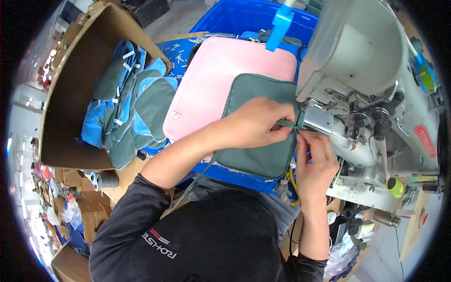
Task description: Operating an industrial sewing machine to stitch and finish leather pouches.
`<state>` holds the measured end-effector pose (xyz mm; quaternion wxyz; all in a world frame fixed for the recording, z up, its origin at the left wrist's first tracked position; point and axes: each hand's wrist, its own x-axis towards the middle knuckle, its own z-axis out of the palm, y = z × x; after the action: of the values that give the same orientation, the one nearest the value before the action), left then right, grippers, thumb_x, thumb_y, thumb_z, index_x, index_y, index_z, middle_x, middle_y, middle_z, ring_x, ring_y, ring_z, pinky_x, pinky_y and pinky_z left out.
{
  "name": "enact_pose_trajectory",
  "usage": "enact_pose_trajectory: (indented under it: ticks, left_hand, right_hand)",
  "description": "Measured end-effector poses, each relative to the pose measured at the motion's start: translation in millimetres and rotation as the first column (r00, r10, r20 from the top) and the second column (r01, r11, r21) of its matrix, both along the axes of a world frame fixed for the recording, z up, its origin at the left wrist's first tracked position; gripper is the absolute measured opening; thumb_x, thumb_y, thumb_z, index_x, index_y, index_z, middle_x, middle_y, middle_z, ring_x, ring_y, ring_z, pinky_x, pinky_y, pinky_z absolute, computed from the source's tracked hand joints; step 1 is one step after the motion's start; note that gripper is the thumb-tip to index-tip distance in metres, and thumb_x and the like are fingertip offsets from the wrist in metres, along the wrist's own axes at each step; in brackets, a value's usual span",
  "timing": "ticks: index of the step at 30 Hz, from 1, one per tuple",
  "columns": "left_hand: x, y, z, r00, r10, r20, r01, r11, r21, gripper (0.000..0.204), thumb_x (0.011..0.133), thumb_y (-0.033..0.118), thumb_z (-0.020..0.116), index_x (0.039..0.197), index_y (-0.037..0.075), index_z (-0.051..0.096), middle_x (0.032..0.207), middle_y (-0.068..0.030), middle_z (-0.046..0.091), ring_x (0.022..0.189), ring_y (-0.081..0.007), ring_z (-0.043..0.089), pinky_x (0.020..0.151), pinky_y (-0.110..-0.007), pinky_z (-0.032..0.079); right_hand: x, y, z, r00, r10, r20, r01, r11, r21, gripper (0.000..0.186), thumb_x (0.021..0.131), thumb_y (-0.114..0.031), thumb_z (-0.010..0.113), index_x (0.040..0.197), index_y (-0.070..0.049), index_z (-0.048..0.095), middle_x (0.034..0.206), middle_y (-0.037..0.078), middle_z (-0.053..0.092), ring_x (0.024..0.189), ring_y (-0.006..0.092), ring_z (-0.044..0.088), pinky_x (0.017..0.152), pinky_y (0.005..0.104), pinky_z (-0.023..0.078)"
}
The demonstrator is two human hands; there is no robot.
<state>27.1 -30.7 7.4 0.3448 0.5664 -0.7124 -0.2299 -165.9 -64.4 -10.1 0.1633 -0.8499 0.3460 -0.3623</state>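
A dark green fabric panel [256, 157] with rounded corners and a piped edge lies beneath my hands, its right edge up against the sewing machine [357, 51]. My left hand [263, 123] is closed, pinching a narrow green fabric strip [287, 123] at that edge, beside the shiny metal plate [320, 121] under the machine head. My right hand [318, 164] pinches the panel's edge just below the plate; its fingertips partly hide what they grip. A thin green tail trails from the panel's left side down toward my lap.
Under the panel lies a pink padded case [202, 80] on a blue worktop [176, 49]. At left, a cardboard box [58, 122] holds several blue and green fabric pieces [127, 98]. A blue bin [225, 16] stands behind. Thread spools [107, 179] sit near the box.
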Motion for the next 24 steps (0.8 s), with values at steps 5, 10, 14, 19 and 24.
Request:
enact_pose_trajectory:
  ticks: [5, 10, 14, 19, 24]
  left_hand:
    - [7, -14, -15, 0.951, 0.167, 0.262, -0.101, 0.963, -0.248, 0.016, 0.082, 0.014, 0.065, 0.094, 0.005, 0.059, 0.080, -0.0098, 0.066, 0.069, -0.0301, 0.065, 0.059, -0.041, 0.050]
    - [-3, -16, -22, 0.920, 0.242, 0.308, -0.142, 0.939, -0.314, 0.021, 0.083, 0.017, 0.065, 0.098, 0.005, 0.058, 0.084, -0.0076, 0.066, 0.073, -0.0301, 0.066, 0.060, -0.043, 0.052]
    - [-9, -4, -17, 0.899, 0.298, 0.321, -0.212, 0.938, -0.275, 0.027, 0.083, 0.022, 0.067, 0.102, 0.006, 0.057, 0.098, -0.0084, 0.064, 0.080, -0.0279, 0.066, 0.060, -0.041, 0.053]
    - [-47, 55, -15, 0.915, 0.223, 0.338, -0.119, 0.946, -0.303, 0.047, 0.082, 0.030, 0.068, 0.120, 0.004, 0.056, 0.111, -0.0102, 0.060, 0.083, -0.0236, 0.064, 0.064, -0.033, 0.053]
    - [-63, 76, -33, 0.695, 0.271, 0.667, 0.061, 0.901, -0.429, 0.043, 0.080, 0.023, 0.064, 0.115, 0.000, 0.062, 0.133, -0.0167, 0.055, 0.070, -0.0123, 0.051, 0.055, -0.022, 0.040]
  right_hand:
    - [2, 5, -3, 0.998, 0.015, 0.058, -0.012, 0.999, -0.049, 0.015, 0.082, 0.001, 0.070, 0.094, -0.003, 0.063, 0.089, 0.012, 0.065, 0.072, 0.0264, 0.066, 0.061, 0.0346, 0.053]
    - [-2, 5, -14, 0.997, 0.007, 0.083, 0.000, 0.997, -0.078, 0.016, 0.082, 0.002, 0.071, 0.095, -0.003, 0.063, 0.090, 0.011, 0.065, 0.072, 0.0262, 0.066, 0.061, 0.0343, 0.053]
    - [-6, 0, -13, 0.996, 0.058, 0.065, -0.048, 0.988, -0.145, 0.019, 0.080, 0.001, 0.072, 0.097, -0.003, 0.064, 0.092, 0.012, 0.065, 0.072, 0.0247, 0.066, 0.062, 0.0336, 0.053]
    - [-18, 8, -11, 0.994, 0.049, 0.101, -0.049, 0.999, -0.001, 0.020, 0.083, -0.002, 0.069, 0.103, -0.001, 0.065, 0.093, 0.013, 0.065, 0.077, 0.0242, 0.066, 0.066, 0.0314, 0.053]
    - [-39, 17, -11, 0.996, 0.008, -0.086, 0.015, 0.964, 0.264, 0.022, 0.085, -0.001, 0.063, 0.107, 0.002, 0.061, 0.095, 0.018, 0.061, 0.080, 0.0350, 0.063, 0.073, 0.0392, 0.052]
